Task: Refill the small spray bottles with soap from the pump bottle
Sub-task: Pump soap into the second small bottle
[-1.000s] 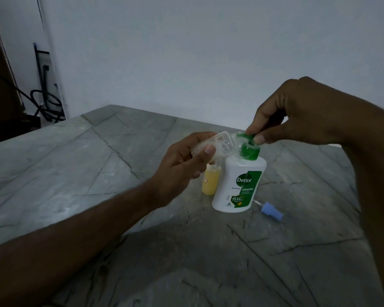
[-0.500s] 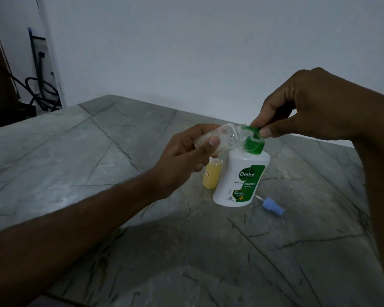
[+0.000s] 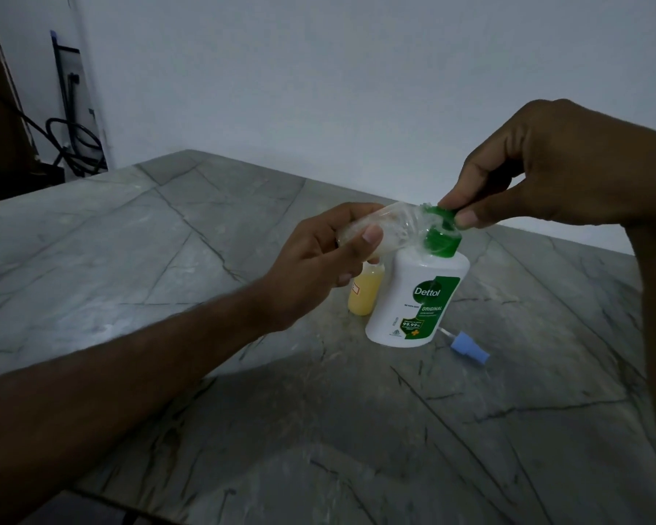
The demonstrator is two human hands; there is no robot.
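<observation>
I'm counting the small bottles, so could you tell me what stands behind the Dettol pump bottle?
A small bottle of yellow liquid stands behind the Dettol pump bottle; the left hand covers its top.

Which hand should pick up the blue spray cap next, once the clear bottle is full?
Probably the right hand. It pinches the green pump, and the blue spray cap lies on its side of the pump bottle. The left hand holds the clear bottle.
</observation>
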